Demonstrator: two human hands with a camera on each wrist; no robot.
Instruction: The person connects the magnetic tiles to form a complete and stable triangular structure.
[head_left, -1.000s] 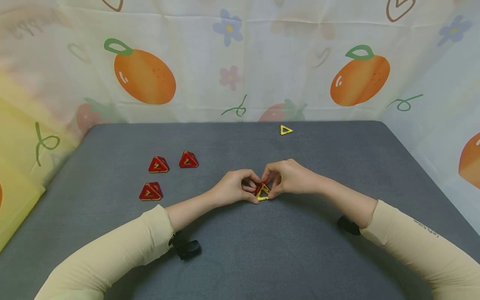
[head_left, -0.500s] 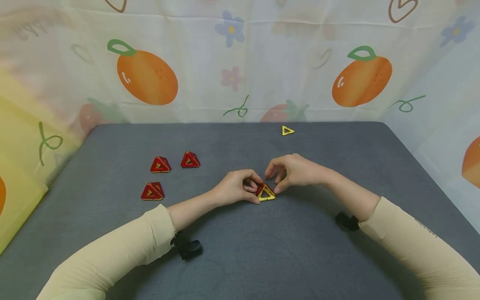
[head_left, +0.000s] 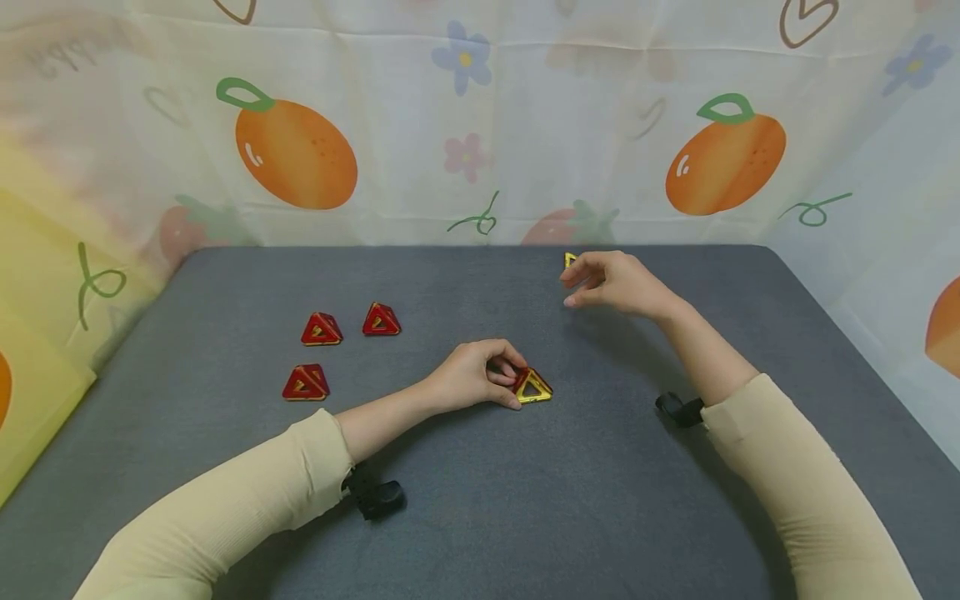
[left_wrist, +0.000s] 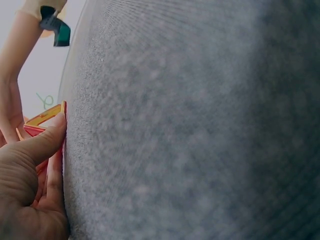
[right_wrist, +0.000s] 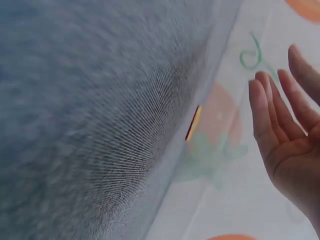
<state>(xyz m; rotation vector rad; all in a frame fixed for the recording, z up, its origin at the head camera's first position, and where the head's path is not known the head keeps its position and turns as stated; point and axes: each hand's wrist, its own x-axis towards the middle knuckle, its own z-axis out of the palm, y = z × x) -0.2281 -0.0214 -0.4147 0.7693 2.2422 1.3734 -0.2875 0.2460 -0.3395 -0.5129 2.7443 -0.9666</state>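
My left hand pinches a small pyramid of red and yellow triangular magnetic tiles on the dark cloth, its yellow frame facing front. Seen from the left wrist, the thumb lies along the yellow and red edges of this pyramid. Farther back, my right hand is in the air with nothing in its loosely bent fingers. Just beyond its fingertips lies a flat yellow triangular tile, partly covered by the hand in the head view. The right wrist view shows that tile edge-on, apart from the right hand.
Three red pyramids stand on the left of the grey table: one in front, two behind, a left one and a right one. A printed curtain hangs along the back edge.
My right hand has let go of the pyramid and moved back and to the right, toward the yellow tile. My left hand keeps its hold in the same place.
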